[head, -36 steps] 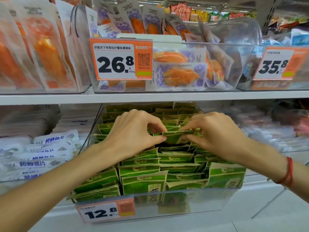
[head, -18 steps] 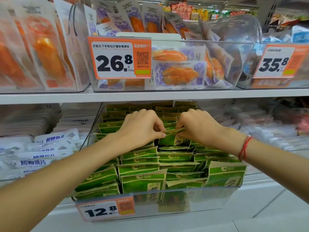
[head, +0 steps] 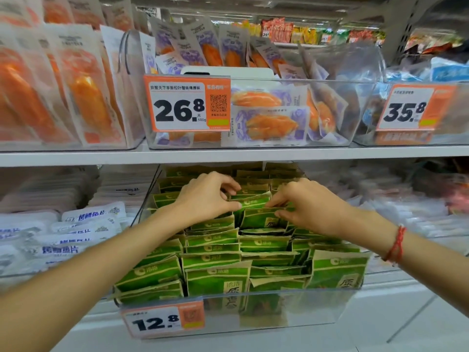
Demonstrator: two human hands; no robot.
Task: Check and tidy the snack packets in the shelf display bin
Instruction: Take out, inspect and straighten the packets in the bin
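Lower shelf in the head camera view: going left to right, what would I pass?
White packets with blue lettering → left hand → green packet pinched by both hands → right hand → red wrist string → blurred pale packets.

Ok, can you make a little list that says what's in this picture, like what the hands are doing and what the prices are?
left hand: pinches a green packet
right hand: pinches the same packet's other side
bin: clear, full of green packets in rows
bin price tag: 12.8
shelf above: orange and purple packets, tag reads 26.8
right wrist: red string bracelet
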